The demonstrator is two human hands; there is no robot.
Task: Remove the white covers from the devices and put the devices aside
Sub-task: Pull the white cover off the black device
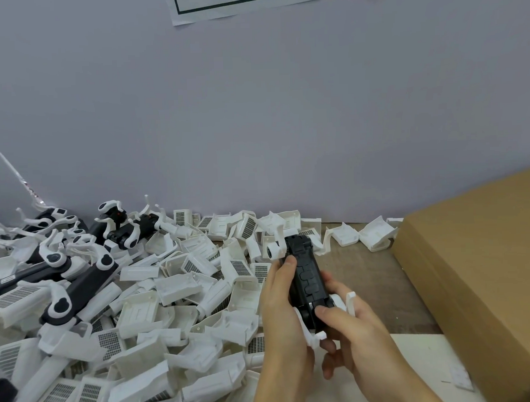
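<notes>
I see the black device (307, 277) held above the table (365, 266), long axis running away from me toward the wall (254, 111), my left hand (281, 308) and right hand (349, 327) both curled around it. Loose white covers (171, 294) crowd the left and far side, a cardboard box (476, 268) blocks the right, and bare tabletop shows between them.

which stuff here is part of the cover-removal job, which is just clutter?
Job:
- black device, held in left hand and right hand
- pile of white covers
- devices stacked at far left

Clutter:
- cardboard box on the right
- paper sheet on the wall
- wooden table
</notes>
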